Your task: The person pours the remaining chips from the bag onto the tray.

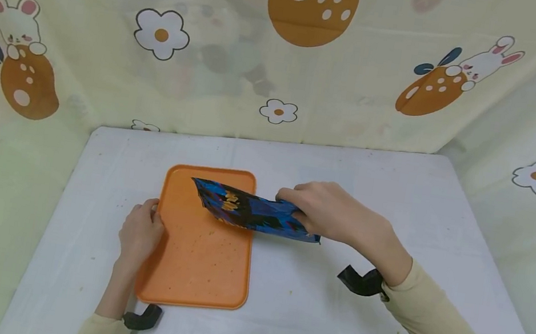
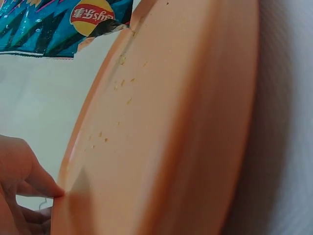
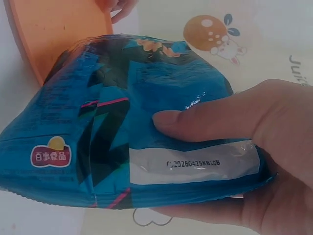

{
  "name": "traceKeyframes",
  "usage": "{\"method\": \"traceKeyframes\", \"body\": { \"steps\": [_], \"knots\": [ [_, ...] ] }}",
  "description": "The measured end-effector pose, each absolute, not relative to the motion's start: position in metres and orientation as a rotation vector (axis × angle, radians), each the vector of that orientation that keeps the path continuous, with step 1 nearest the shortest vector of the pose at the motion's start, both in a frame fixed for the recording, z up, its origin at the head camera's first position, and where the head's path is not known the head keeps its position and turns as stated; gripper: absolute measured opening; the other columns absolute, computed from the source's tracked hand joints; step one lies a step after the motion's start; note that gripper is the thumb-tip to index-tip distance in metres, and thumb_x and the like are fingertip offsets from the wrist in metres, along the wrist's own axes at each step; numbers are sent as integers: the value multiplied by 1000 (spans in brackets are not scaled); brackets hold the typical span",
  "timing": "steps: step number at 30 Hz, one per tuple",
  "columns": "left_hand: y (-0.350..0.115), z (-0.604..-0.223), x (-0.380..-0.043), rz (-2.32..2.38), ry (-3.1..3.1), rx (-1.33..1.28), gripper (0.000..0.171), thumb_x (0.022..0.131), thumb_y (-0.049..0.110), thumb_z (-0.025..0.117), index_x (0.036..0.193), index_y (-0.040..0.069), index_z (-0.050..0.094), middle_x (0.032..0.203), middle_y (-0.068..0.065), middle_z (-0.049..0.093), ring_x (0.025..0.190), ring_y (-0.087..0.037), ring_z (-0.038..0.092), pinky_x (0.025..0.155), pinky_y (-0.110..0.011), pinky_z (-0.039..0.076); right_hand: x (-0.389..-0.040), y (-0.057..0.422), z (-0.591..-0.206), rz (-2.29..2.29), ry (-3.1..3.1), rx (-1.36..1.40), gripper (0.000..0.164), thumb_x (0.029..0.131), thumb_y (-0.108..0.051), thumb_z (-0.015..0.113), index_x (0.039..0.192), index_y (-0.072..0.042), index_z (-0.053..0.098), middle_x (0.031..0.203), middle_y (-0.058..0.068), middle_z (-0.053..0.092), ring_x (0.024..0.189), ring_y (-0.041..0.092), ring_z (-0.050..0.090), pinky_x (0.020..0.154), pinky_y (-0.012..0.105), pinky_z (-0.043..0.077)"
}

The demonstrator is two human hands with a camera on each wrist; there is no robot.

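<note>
My right hand (image 1: 331, 208) pinches one end of a blue chip bag (image 1: 253, 211), thumb on the printed back and fingers beneath, as the right wrist view shows. The bag lies nearly level, its far end over the upper part of an orange tray (image 1: 200, 272). In the left wrist view the bag (image 2: 49, 29) has a torn edge and a red-and-yellow logo. My left hand (image 1: 140, 229) grips the tray's left rim, with the thumb at the edge and the other fingers below it. Small yellowish crumbs (image 2: 122, 59) dot the tray's surface.
A white-covered table (image 1: 317, 324) lies under the tray, with a few tiny crumbs on it. Behind and beside it hangs a pale curtain (image 1: 216, 96) printed with rabbits and flowers. A black strap (image 1: 360, 282) hangs from the right wrist, another strap (image 1: 143, 317) from the left.
</note>
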State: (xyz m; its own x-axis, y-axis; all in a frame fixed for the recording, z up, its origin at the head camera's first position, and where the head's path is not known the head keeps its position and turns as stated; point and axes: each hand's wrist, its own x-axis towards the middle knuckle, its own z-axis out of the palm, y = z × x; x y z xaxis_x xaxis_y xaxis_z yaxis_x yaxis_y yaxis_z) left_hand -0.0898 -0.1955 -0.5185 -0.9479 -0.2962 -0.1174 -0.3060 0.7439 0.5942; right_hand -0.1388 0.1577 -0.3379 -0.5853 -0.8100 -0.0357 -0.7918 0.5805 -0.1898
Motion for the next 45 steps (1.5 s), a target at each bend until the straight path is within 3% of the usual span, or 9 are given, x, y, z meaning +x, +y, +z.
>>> {"method": "traceKeyframes", "body": {
  "steps": [13, 45],
  "knots": [
    [-194, -517, -90, 1005, 2916, -514, 42, 104, 11, 46, 144, 0, 54, 109, -24, 61, 86, -35, 58, 73, -52, 50, -139, 150, -327, -130, 2658, -1353, 20, 91, 1, 71, 110, -5, 67, 84, 7, 71, 62, 14, 56, 56, 27, 48],
    [-194, -514, -93, 999, 2901, -532, 41, 105, 12, 46, 142, -1, 54, 111, -25, 61, 94, -38, 61, 79, -54, 51, -140, 148, -329, -142, 2633, -1326, 21, 92, 3, 69, 112, -4, 69, 93, 11, 76, 63, 14, 58, 53, 24, 44]
  ]
}}
